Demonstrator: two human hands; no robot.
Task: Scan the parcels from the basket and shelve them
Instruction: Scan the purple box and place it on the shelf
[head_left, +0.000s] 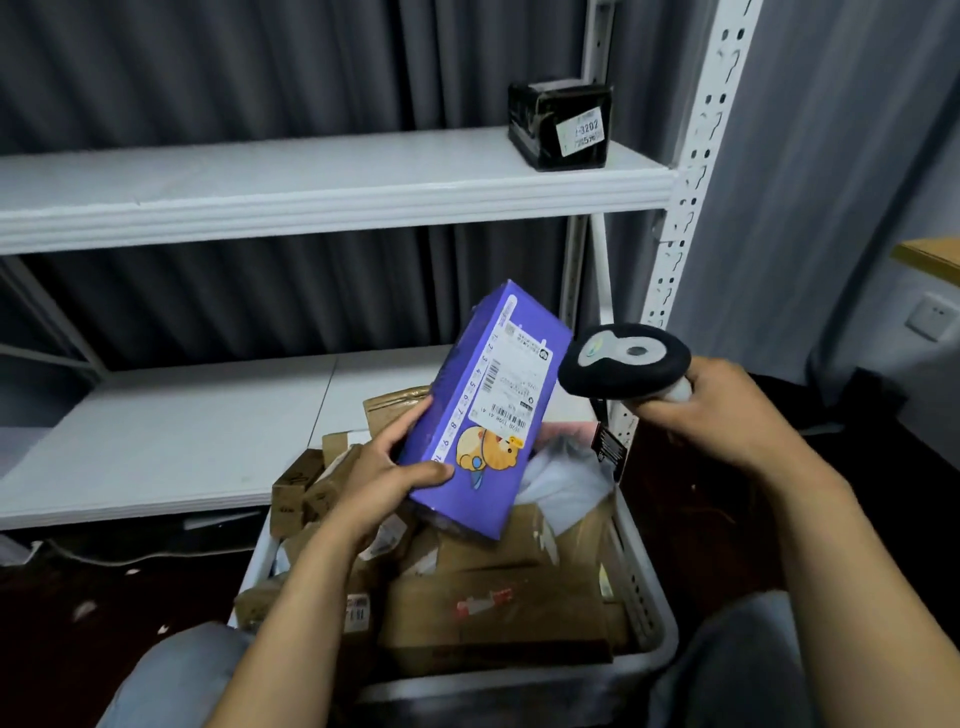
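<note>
Head view: your left grip (387, 475) grasps the lower left edge of the purple parcel (488, 415), thumb across its printed face, and holds it tilted above the white basket (519, 680). The parcel's shipping label (511, 382) faces up, toward the scanner (626, 364). Your right grip (727, 415) is wrapped round the scanner's pale handle. The scanner's black head lies just beside the parcel's upper right edge, and whether they touch cannot be told. The basket sits between your knees, filled with brown cardboard parcels (493, 608) and a white plastic bag (566, 478). Behind it stands a white rack: a black parcel (561, 124) with a white label rests at the right end of the upper shelf (311, 182), above the lower shelf (182, 431).
</note>
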